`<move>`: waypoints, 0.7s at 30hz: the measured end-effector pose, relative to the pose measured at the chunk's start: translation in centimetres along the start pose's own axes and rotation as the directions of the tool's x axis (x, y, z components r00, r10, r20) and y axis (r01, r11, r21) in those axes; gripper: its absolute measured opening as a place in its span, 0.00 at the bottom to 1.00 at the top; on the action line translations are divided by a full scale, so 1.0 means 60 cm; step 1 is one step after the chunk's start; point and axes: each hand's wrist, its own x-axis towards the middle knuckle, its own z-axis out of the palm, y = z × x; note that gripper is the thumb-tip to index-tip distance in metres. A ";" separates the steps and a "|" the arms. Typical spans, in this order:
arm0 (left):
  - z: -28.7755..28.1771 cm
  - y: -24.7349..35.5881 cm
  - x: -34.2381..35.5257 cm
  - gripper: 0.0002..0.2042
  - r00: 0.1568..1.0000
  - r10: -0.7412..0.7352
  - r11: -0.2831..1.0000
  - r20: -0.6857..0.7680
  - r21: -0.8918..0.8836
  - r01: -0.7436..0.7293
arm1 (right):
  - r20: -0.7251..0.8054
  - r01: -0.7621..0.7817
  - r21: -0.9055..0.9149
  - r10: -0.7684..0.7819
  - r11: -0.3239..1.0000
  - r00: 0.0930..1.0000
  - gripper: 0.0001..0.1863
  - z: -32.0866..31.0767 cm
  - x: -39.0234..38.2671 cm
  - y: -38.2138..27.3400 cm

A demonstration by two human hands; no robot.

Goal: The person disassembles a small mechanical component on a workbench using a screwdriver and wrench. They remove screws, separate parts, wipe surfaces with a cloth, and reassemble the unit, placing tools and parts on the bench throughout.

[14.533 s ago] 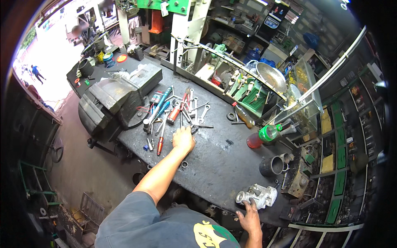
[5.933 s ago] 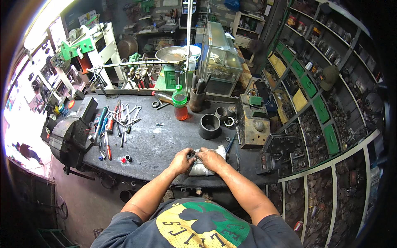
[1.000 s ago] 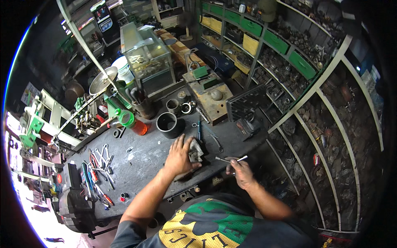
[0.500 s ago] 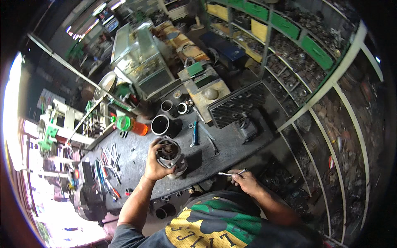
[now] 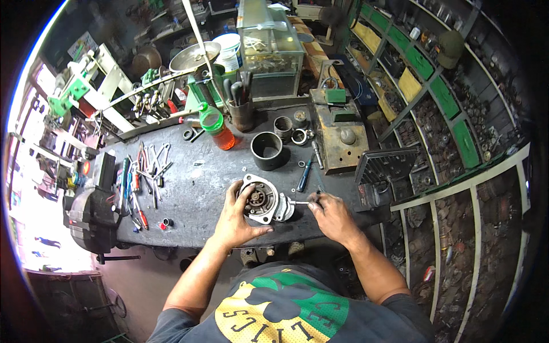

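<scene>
My left hand point(image 5: 231, 220) is closed around the flange of a grey cast-metal starter motor point(image 5: 266, 200), which sits on the dark workbench point(image 5: 189, 214) with its toothed gear facing up. From the right, my right hand point(image 5: 331, 216) grips a slim chrome socket wrench point(image 5: 300, 202). The wrench's tip meets the smaller side part of the motor; whether it sits on a fastener is too small to tell. Beyond the motor stands an open black metal cylinder point(image 5: 267, 153). A blue-handled screwdriver point(image 5: 304, 177) lies just past my right hand.
Pliers and spanners point(image 5: 150, 171) lie at the left, beside a black bench vise point(image 5: 91, 211). A green-topped bottle of orange liquid point(image 5: 217, 128) and a can of tools point(image 5: 241, 111) stand at the back. To the right is an open black case point(image 5: 389, 166), near parts shelves point(image 5: 423, 103).
My view has turned. The starter motor, earlier held up and tilted in my left hand, is now down on the bench. My right hand has brought the wrench in against it.
</scene>
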 end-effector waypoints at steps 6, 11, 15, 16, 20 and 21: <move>-0.062 -0.052 0.071 0.64 0.952 0.277 0.959 0.129 0.028 -0.282 | 0.003 0.229 -0.367 -0.245 0.902 0.969 0.11 0.015 0.063 -0.104; -0.028 -0.073 0.087 0.60 0.897 0.420 0.905 0.138 -0.135 -0.403 | 0.171 0.228 -0.583 -0.156 0.780 0.973 0.10 0.026 0.085 -0.159; -0.021 -0.068 0.064 0.59 0.926 0.359 0.931 0.114 -0.121 -0.346 | 0.204 0.234 -0.666 -0.128 0.709 0.970 0.09 0.046 0.091 -0.190; -0.020 -0.067 0.060 0.59 0.932 0.347 0.936 0.108 -0.108 -0.336 | 0.195 0.209 -0.682 -0.102 0.701 0.976 0.09 0.050 0.093 -0.192; -0.030 -0.056 0.061 0.60 0.935 0.327 0.945 0.138 -0.046 -0.324 | 0.188 0.033 -0.682 0.132 0.731 0.973 0.12 0.050 0.120 -0.199; -0.035 -0.051 0.066 0.60 0.932 0.330 0.944 0.152 -0.026 -0.330 | 0.197 0.015 -0.670 0.158 0.742 0.968 0.13 0.052 0.127 -0.191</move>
